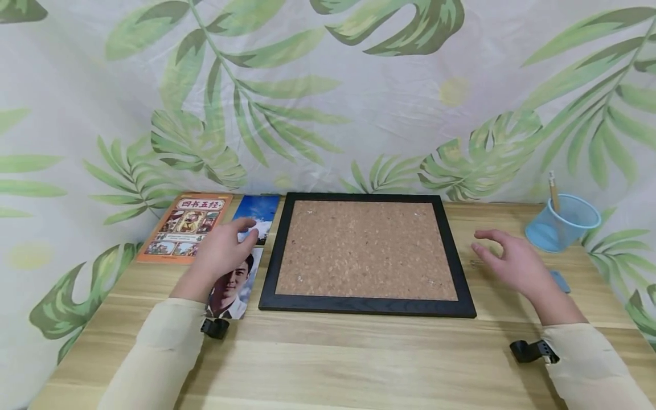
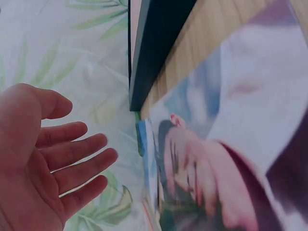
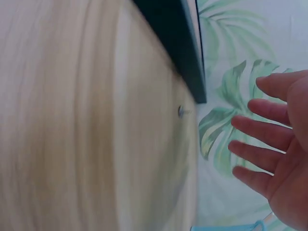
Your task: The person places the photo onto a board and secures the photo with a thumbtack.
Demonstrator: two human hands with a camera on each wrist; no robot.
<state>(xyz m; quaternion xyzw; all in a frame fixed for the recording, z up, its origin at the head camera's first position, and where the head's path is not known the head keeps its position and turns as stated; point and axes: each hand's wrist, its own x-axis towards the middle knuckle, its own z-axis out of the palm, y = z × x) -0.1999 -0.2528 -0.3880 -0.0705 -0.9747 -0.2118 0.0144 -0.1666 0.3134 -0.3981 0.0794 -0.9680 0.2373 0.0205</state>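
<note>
Two hands, both empty: left hand (image 1: 224,254) and right hand (image 1: 514,265) hang with fingers loose and parted, one on each side of the board (image 1: 368,250). Board lies flat at centre of the head frame. Portrait (image 1: 238,291) is left of centre, partly hidden by the left hand; sky print (image 1: 259,212) just above it.

Handling (judged): board stiff, probably light for its size; grip the black rim (image 1: 278,256) at left and right, off the cork (image 1: 333,273). Portrait thin, bendable, likely slick; lift by an edge, since a pinch mid-sheet could crease it.

Views: head makes the left hand seem to lie on the portrait; left wrist shows all five digits clear of it. Right wrist, right of centre, shows a pin (image 3: 181,111) with a round head; head gives only a thin glint (image 1: 476,262) by the right fingertips, cannot confirm same item. Cork face reads properly only from the head.
</note>
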